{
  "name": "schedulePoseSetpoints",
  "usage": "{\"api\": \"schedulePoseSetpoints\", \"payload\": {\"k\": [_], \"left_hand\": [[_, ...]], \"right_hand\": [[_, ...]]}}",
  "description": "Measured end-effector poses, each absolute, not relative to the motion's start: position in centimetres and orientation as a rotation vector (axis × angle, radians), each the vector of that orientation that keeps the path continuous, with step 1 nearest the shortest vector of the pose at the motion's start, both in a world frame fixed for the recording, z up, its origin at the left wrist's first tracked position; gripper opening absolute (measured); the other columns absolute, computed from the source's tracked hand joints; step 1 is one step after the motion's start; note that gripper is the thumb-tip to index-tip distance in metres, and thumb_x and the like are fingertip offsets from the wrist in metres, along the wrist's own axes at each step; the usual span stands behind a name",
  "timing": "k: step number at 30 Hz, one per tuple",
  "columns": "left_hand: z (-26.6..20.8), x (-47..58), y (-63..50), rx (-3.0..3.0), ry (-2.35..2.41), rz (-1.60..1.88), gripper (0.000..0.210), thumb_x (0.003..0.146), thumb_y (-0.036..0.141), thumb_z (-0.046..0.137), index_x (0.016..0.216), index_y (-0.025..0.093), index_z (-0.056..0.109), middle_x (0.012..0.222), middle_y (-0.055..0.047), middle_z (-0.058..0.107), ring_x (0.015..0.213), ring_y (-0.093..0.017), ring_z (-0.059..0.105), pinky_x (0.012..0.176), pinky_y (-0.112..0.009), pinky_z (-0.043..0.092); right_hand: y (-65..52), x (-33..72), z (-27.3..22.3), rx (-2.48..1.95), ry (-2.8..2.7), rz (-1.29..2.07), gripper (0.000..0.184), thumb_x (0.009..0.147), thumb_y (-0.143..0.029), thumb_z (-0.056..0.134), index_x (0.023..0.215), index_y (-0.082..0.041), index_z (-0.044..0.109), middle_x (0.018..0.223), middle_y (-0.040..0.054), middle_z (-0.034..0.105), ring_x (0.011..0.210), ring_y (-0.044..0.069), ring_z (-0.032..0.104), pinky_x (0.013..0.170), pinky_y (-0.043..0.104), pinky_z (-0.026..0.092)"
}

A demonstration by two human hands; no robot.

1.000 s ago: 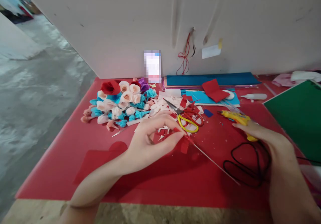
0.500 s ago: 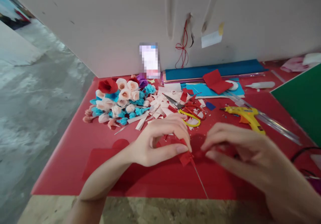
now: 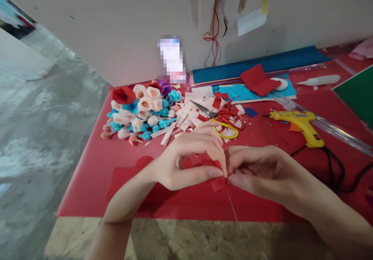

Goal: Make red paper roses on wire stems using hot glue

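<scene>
Between thumb and fingers, my left hand (image 3: 192,163) pinches a piece of red crepe paper (image 3: 218,184). A thin wire stem (image 3: 232,206) runs down from the paper toward the table's front edge. My right hand (image 3: 256,170) meets the left at the paper's base, its thumb and fingertips closed on the red paper where it joins the stem. The fingers hide much of the paper's shape. Beyond my left hand lie scissors (image 3: 230,130) with yellow and red handles. A larger sheet of red paper (image 3: 128,180) lies under my left forearm.
Paper flowers (image 3: 145,104) are heaped at the back left, beside pale paper scraps (image 3: 189,114). To the right lies a yellow glue gun (image 3: 294,122) with a black cord. A phone (image 3: 172,58) leans on the white wall; blue paper (image 3: 250,67) lies along it.
My right hand has moved left and closed on the base of the red paper beside my left hand. My left hand keeps its pinch. The view has shifted slightly.
</scene>
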State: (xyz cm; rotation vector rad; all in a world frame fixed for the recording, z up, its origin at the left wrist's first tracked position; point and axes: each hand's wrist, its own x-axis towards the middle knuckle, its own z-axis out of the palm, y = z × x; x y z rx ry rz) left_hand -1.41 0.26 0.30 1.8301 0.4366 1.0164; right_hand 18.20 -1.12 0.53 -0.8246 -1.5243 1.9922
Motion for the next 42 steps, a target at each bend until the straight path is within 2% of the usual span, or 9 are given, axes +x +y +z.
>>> {"api": "schedulePoseSetpoints", "payload": {"k": [5,10,13,19,24,34,39,42], "left_hand": [[0.35,-1.56,0.30,1.868,0.449,0.980,0.009,0.081,0.018,0.061,0.072,0.014,0.062,0.068,-0.005,0.065,0.069,-0.014,0.055,0.080,-0.034,0.045],[0.31,-1.85,0.31,1.914,0.468,0.940,0.005,0.077,0.013,0.062,0.074,0.017,0.061,0.069,-0.003,0.067,0.072,-0.015,0.058,0.090,-0.037,0.044],[0.45,-1.88,0.35,1.945,0.483,0.937,0.006,0.078,0.015,0.062,0.073,0.017,0.061,0.069,-0.003,0.068,0.073,-0.016,0.059,0.098,-0.041,0.039],[0.61,-1.88,0.37,1.970,0.487,0.915,0.006,0.079,0.017,0.062,0.073,0.019,0.060,0.069,-0.002,0.068,0.072,-0.016,0.058,0.096,-0.040,0.041],[0.71,-1.86,0.37,1.980,0.475,0.919,0.008,0.079,0.017,0.062,0.072,0.017,0.060,0.069,-0.003,0.068,0.073,-0.016,0.058,0.102,-0.042,0.035],[0.54,-1.98,0.46,1.960,0.470,0.889,0.008,0.075,0.014,0.064,0.071,0.019,0.059,0.069,-0.003,0.070,0.072,-0.016,0.059,0.093,-0.040,0.044],[0.48,-2.13,0.49,1.977,0.480,0.862,0.008,0.076,0.014,0.063,0.072,0.020,0.059,0.070,-0.002,0.071,0.072,-0.017,0.061,0.084,-0.037,0.048],[0.51,-2.17,0.51,1.984,0.483,0.857,0.009,0.076,0.015,0.063,0.071,0.021,0.059,0.070,-0.001,0.071,0.072,-0.017,0.062,0.086,-0.038,0.048]], "right_hand": [[-1.03,17.92,0.26,-0.788,-1.415,2.109,0.006,0.075,-0.016,0.070,0.073,-0.018,0.065,0.070,-0.0026,0.055,0.063,0.007,0.043,0.057,0.019,0.032],[-1.13,17.86,0.25,-0.831,-1.429,2.104,0.009,0.073,-0.016,0.072,0.071,-0.018,0.064,0.063,-0.0042,0.048,0.058,0.007,0.035,0.052,0.020,0.026],[-1.14,17.87,0.12,-0.838,-1.428,2.119,0.009,0.073,-0.018,0.072,0.071,-0.017,0.063,0.065,-0.0033,0.050,0.059,0.008,0.037,0.053,0.021,0.027],[-0.92,17.69,-0.18,-0.823,-1.432,2.122,0.009,0.072,-0.018,0.073,0.072,-0.017,0.064,0.064,-0.0033,0.051,0.059,0.008,0.038,0.054,0.021,0.028],[-1.06,17.76,-0.16,-0.818,-1.427,2.146,0.008,0.073,-0.018,0.072,0.072,-0.017,0.064,0.067,-0.0026,0.052,0.061,0.008,0.040,0.055,0.021,0.029],[-1.03,17.72,-0.21,-0.829,-1.437,2.163,0.011,0.070,-0.018,0.074,0.070,-0.017,0.064,0.064,-0.0033,0.051,0.059,0.007,0.038,0.053,0.020,0.028],[-1.05,17.64,-0.19,-0.793,-1.397,2.174,0.011,0.070,-0.012,0.074,0.070,-0.017,0.064,0.066,-0.0040,0.055,0.060,0.006,0.041,0.054,0.017,0.031],[-0.97,17.57,-0.21,-0.788,-1.377,2.180,0.013,0.069,-0.008,0.073,0.070,-0.017,0.064,0.066,-0.0052,0.055,0.060,0.005,0.040,0.054,0.016,0.032]]}}
